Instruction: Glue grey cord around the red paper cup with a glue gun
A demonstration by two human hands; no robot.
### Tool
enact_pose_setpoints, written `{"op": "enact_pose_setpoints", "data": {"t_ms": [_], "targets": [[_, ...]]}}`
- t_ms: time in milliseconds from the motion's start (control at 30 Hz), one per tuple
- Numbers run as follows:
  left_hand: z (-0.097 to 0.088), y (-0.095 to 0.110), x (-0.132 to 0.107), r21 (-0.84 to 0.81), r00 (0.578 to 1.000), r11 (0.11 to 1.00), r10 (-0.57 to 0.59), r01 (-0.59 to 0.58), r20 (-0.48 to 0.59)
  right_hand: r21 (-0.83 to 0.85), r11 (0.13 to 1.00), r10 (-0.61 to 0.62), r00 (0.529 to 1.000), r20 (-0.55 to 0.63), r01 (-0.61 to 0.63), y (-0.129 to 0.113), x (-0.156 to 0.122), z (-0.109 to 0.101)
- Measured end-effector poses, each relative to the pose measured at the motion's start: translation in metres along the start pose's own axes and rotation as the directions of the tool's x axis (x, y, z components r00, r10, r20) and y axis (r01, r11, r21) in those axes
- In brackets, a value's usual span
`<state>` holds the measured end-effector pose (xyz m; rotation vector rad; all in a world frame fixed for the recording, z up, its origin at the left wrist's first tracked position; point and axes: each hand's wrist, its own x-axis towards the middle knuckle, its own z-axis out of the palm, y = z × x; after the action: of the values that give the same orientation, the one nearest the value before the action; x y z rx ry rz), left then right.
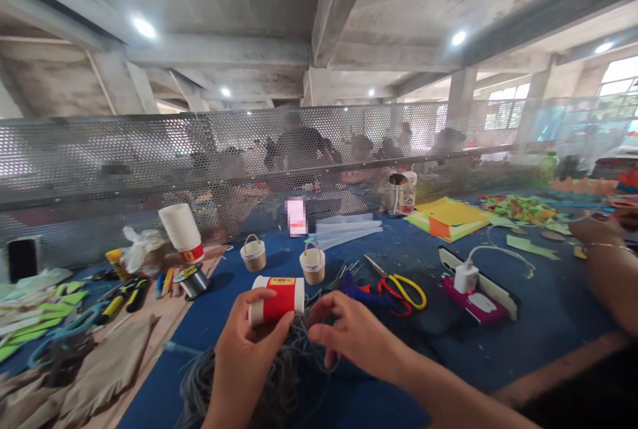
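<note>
Located a red-and-white paper cup above the blue tabletop, between the two hands and inside the grasp of the left hand. Noted left thumb pressed to the near side and index finger laid over the top, spread no wider than the cup's girth; judged the hold light but secure. Found the cup on its side, long axis running roughly left to right, with the white-edged end directed at the right hand.

Identified as the governing relation the closeness of that end to the right fingertips: just beside them, to their left and slightly farther out. Could not confirm contact. Rated the right hand nearer to that end, the left nearer to the cup's body.

Observed right thumb and forefinger curled toward each other, only slightly parted. Could not tell, owing to blur, of any grey strand pinched there. Recorded a bundle of grey strands below and between the hands.

Logged beyond the cup a first small basket and a second small basket, both upright, and to their right yellow-handled scissors.
</note>
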<state>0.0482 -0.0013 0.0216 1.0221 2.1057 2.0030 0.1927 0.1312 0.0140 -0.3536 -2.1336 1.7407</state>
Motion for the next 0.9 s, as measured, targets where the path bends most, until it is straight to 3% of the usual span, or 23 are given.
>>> {"op": "enact_pose_setpoints", "data": {"t_ms": [67,167,267,333,433,600,900], "targets": [[0.0,0.0,0.0,0.012,1.0,1.0,0.014,-0.014,-0.015,0.243,0.962,0.097,0.986,0.132,-0.127,-0.003,0.003,0.013],[0.0,0.002,-0.001,0.006,1.0,1.0,0.013,-0.013,-0.019,0.342,0.922,0.132,0.978,0.16,-0.181,-0.004,0.009,0.017],[0.001,0.005,-0.003,0.005,1.0,1.0,-0.015,0.016,-0.019,0.197,0.98,0.027,0.999,-0.033,-0.02,-0.006,0.013,0.008],[0.002,0.008,-0.004,0.021,1.0,1.0,-0.02,0.02,-0.019,0.045,0.997,-0.057,0.985,-0.162,0.065,-0.009,0.016,0.002],[0.003,0.008,-0.004,0.045,1.0,0.999,-0.012,0.013,-0.019,-0.156,0.978,-0.173,0.951,-0.258,0.136,-0.013,0.017,-0.003],[0.002,0.001,-0.001,0.039,0.999,0.998,-0.041,0.04,0.021,-0.328,0.916,-0.325,0.907,-0.267,0.232,-0.017,0.017,-0.001],[0.0,-0.005,0.001,0.072,0.992,0.994,-0.09,0.084,0.089,-0.399,0.856,-0.435,0.874,-0.215,0.328,-0.016,0.017,-0.001]]}}
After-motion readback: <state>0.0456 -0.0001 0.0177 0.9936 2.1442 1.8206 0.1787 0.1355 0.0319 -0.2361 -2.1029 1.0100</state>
